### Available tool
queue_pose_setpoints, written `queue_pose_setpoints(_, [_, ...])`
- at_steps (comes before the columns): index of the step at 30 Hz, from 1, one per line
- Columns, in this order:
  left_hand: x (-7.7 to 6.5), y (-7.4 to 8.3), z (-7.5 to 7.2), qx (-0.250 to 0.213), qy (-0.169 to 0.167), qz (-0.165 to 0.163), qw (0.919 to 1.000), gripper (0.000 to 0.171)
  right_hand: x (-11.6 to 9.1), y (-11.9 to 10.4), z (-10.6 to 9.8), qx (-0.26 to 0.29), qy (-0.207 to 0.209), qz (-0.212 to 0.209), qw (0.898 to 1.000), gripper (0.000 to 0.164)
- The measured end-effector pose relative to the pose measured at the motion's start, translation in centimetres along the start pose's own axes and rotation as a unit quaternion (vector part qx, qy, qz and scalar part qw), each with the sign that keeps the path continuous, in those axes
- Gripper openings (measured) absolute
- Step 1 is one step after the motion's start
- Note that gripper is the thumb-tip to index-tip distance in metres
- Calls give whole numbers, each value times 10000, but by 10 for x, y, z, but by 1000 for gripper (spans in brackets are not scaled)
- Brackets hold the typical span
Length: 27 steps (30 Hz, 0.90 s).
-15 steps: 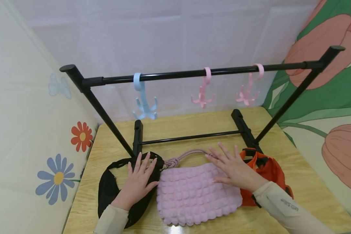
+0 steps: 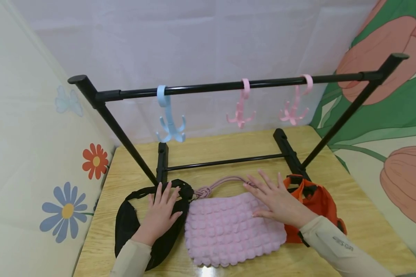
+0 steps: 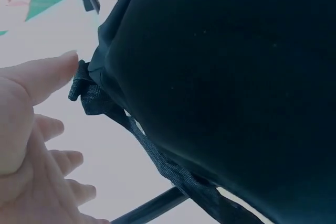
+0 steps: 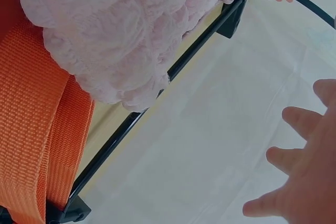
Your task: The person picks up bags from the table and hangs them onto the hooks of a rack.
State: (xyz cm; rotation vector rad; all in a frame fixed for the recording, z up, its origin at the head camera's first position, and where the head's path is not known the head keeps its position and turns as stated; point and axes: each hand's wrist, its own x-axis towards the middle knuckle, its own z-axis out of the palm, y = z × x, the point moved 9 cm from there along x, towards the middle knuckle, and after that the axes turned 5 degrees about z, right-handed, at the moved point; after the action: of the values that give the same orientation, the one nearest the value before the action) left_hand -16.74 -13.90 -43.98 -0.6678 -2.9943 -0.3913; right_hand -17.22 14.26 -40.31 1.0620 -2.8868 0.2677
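Note:
Three bags lie side by side on the wooden table. My left hand [image 2: 157,219] [image 3: 26,145], fingers spread, hovers over the black bag [image 2: 124,227] [image 3: 210,77] and holds nothing. Over the upper right part of the pink puffy bag [image 2: 228,234] [image 4: 115,35] is my right hand [image 2: 279,202] [image 4: 310,166], its fingers also spread with nothing between them. A knotted pink handle [image 2: 225,179] arches behind that bag, partly behind the right fingertips. The orange bag [image 2: 327,204] lies under the right wrist; its wide woven strap [image 4: 26,129] fills the left of the right wrist view.
A black rack stands behind the bags, its top bar [image 2: 204,89] running across. From the bar hang a blue multi-prong hook [image 2: 171,123] and two pink ones [image 2: 240,111] [image 2: 292,109]. A white sheet [image 2: 194,42] backs the table [image 2: 374,238].
My left hand has shifted slightly to the left over the black bag. The right hand stays almost where it was, and the bags and hooks keep their places.

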Motion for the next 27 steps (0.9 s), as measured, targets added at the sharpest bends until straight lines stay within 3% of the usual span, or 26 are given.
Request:
queue_pose_setpoints(9, [5, -14, 10, -73, -304, -285, 9991, 65, 0, 0, 2, 39, -51, 13, 10000, 87])
queue_pose_setpoints(18, [10, -34, 20, -158, -606, -559, 9965, 71, 1, -1, 4, 49, -32, -26, 10000, 87])
queue_pose_setpoints(27, [8, -49, 21, -403, -935, -1090, 9888, 74, 3, -1, 6, 2, -153, 58, 9999, 81])
